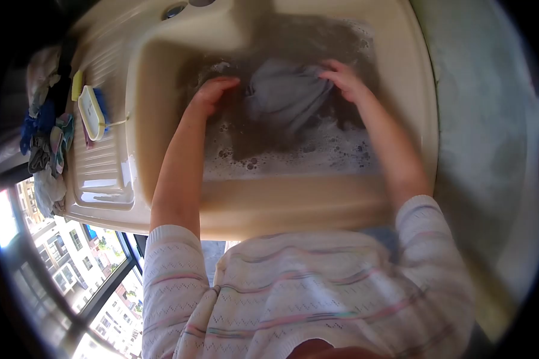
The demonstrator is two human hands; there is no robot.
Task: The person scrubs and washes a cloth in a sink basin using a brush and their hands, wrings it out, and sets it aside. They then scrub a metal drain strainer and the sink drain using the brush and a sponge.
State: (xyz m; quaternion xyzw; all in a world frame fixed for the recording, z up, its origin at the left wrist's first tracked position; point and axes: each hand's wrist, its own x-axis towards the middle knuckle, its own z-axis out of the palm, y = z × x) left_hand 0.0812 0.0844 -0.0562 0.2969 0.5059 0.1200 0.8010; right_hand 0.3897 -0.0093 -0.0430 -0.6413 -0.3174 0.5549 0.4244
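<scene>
A wet grey cloth (287, 93) floats, bunched up, in murky soapy water inside the beige sink (293, 206). My right hand (344, 81) is at the cloth's upper right edge, with its fingers closed on the fabric. To the left of the cloth, my left hand (215, 93) is at the water's surface, fingers stretched out and apart from the fabric. Its lower fingers are hard to see in the dark water. What lies under the surface is hidden.
Left of the basin is a ribbed washboard (111, 161) with a blue-and-white scrub brush (91, 113) and a yellow bar (76, 85). Several clothes (45, 140) hang over the sink's left edge. A window (72, 257) is at lower left, a pale wall (485, 119) at right.
</scene>
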